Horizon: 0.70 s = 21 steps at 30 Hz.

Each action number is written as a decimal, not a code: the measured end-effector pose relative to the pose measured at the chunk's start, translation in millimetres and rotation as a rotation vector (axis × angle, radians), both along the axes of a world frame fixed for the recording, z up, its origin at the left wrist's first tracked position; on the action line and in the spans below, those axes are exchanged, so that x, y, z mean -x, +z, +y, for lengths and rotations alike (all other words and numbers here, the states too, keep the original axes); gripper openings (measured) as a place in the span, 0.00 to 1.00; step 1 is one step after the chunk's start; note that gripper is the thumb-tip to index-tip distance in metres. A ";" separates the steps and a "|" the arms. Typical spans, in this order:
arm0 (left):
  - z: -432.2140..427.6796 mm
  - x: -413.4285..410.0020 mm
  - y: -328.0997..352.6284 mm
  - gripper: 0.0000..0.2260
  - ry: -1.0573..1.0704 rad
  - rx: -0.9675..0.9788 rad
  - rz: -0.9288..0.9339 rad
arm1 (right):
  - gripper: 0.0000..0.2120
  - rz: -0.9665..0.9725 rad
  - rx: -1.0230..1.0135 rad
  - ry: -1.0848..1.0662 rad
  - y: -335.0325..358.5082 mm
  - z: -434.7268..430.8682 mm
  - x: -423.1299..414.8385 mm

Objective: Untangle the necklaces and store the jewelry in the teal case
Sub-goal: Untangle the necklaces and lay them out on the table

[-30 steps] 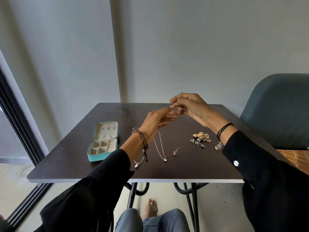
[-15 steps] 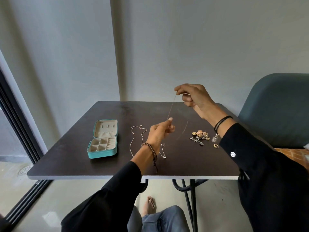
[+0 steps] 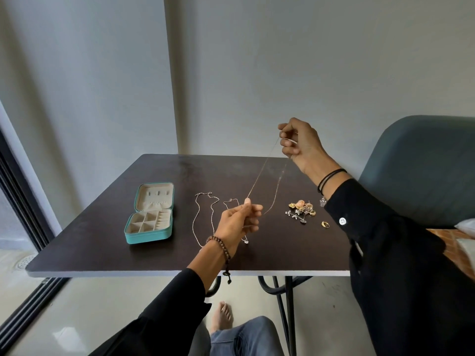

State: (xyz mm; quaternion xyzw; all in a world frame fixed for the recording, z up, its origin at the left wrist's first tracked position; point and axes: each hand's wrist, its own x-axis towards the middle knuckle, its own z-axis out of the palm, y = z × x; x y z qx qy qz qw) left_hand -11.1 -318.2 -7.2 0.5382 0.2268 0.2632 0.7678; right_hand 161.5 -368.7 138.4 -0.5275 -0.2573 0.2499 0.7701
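A thin chain necklace point(image 3: 260, 176) is stretched in the air between my hands. My right hand point(image 3: 299, 142) pinches its upper end high above the table's far right. My left hand point(image 3: 237, 222) pinches its lower part just above the table, and a slack loop hangs to the right. Two silver necklaces lie flat on the dark table point(image 3: 102, 242): one point(image 3: 196, 222) left of my left hand, another point(image 3: 227, 202) partly hidden behind it. The teal case point(image 3: 149, 233) lies open at the left, its compartments showing no jewelry.
A heap of small gold and silver jewelry point(image 3: 300, 208) lies right of centre, with a gold ring point(image 3: 325, 224) beside it. A grey-blue chair point(image 3: 421, 170) stands at the right. A glass door frame point(image 3: 23, 196) runs along the left.
My hands, together a second ago, have drawn apart: the right rose with the chain's end and the left came down toward the table, pulling the necklace taut.
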 end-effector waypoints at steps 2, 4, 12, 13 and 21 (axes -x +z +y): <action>1.3 3.5 -1.8 0.16 0.005 -0.041 0.044 | 0.07 0.004 0.018 0.008 -1.9 1.9 -2.4; 2.9 7.0 -3.2 0.16 0.028 -0.060 0.058 | 0.07 -0.022 0.059 0.003 -4.3 3.0 -5.6; 7.4 14.9 -5.6 0.10 0.083 0.073 0.011 | 0.09 -0.729 0.358 -0.229 -24.6 -3.3 -21.7; 8.9 16.0 -5.8 0.10 0.095 0.078 0.015 | 0.09 -0.797 0.357 -0.240 -28.0 -3.0 -23.0; 7.2 24.1 -2.8 0.03 0.214 -0.225 0.153 | 0.11 -1.156 0.433 -0.267 -49.7 5.2 -35.1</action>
